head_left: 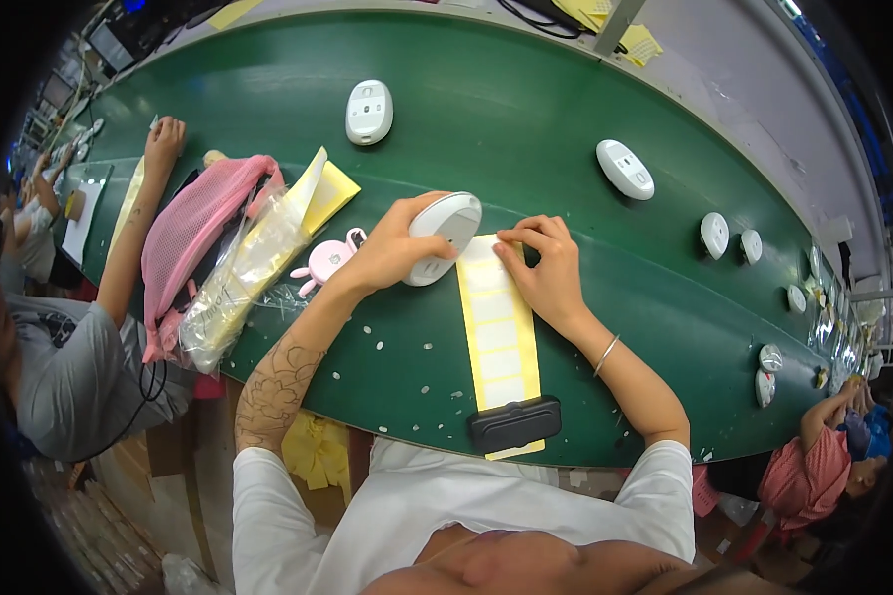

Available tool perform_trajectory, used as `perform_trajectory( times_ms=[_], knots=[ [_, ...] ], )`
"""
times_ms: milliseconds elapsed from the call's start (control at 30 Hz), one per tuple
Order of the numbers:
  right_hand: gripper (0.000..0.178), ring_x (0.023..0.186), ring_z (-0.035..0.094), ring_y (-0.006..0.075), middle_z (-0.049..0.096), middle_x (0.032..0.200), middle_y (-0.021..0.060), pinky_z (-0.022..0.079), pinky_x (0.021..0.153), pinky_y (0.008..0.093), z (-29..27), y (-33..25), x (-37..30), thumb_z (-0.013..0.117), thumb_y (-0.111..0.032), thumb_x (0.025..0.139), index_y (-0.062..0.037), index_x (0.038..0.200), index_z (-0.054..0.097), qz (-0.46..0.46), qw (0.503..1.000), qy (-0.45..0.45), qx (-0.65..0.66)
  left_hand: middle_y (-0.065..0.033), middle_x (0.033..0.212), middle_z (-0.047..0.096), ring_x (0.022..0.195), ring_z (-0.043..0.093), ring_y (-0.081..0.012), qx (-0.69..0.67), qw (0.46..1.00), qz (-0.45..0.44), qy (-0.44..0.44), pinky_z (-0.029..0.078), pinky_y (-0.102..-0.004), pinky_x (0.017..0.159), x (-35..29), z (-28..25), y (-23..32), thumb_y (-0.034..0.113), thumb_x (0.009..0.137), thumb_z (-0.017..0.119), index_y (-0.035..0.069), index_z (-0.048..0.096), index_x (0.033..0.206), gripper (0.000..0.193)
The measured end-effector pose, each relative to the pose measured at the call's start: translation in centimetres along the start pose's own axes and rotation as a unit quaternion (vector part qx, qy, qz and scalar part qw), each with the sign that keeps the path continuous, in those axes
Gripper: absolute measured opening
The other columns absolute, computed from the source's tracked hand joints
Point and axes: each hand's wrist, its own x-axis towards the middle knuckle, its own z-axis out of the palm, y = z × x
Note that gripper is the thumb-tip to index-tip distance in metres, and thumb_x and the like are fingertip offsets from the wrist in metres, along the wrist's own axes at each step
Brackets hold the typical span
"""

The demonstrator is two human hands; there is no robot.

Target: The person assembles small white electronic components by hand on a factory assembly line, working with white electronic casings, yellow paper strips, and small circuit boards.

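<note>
Gripping white mouse (456, 220) at 12 o'clock in left hand (392, 246); pinching top of label strip (527, 349) with right hand (546, 270) at mouse's 4 o'clock. Seemingly sitting mid-job: leaving several labels (496, 335) unpeeled, not confirming any on mouse.

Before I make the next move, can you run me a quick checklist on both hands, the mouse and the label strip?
1. Left hand grip on the white mouse: ok, the thumb lies across it.
2. Right hand at the label strip: ok, fingertips at its far end.
3. Label pinched in the right fingertips: cannot tell, too small to see.
4. Strip weighted: ok, the black block lies across its near end.
5. Green surface free of loose bits: not ok, small white bits lie left of the strip.
</note>
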Motion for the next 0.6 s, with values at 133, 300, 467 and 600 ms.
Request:
perform_trajectory(
  times_ms=[133,300,467,600],
  knots=[
    [0.021,0.083,0.055,0.0226,0.063,0.088,0.0068,0.046,0.073,0.0321,0.16,0.15,-0.01,0.076,-0.015,0.073,-0.0038,0.09,0.072,0.011,1.0,0.009,0.009,-0.0084,0.108,0.063,0.098,0.058,-0.0169,-0.012,0.999,0.017,-0.025,0.045,-0.0277,0.091,-0.7,-0.19,-0.02,0.01,0.061,0.06,0.003,0.053,0.13,0.069],
    [0.024,0.085,0.055,0.0225,0.063,0.088,0.0064,0.047,0.074,0.0325,0.09,-0.23,0.03,0.078,-0.016,0.071,-0.0034,0.09,0.072,0.003,0.999,0.028,0.017,-0.0082,0.112,0.062,0.101,0.057,-0.0167,-0.07,0.997,-0.014,-0.036,0.044,-0.0277,0.093,-0.7,-0.6,-0.28,0.01,0.058,0.059,0.003,0.053,0.13,0.072],
    [0.025,0.085,0.055,0.0224,0.064,0.09,0.0064,0.047,0.074,0.0327,0.12,-0.03,0.06,0.079,-0.016,0.07,-0.0034,0.09,0.073,0.014,1.0,0.013,0.024,-0.0088,0.116,0.061,0.106,0.056,-0.0177,-0.069,0.996,-0.028,-0.051,0.042,-0.0287,0.096,-0.73,-0.41,-0.04,0.012,0.057,0.06,0.002,0.053,0.13,0.074],
    [0.024,0.085,0.056,0.0223,0.064,0.09,0.0063,0.047,0.074,0.0324,0.12,-0.06,0.18,0.078,-0.015,0.07,-0.0036,0.09,0.073,0.018,0.999,0.007,0.027,-0.0091,0.118,0.061,0.109,0.056,-0.0187,-0.048,0.997,-0.015,-0.059,0.041,-0.0296,0.098,-0.77,0.07,-0.03,0.014,0.056,0.06,0.002,0.053,0.129,0.075]
  ],
)
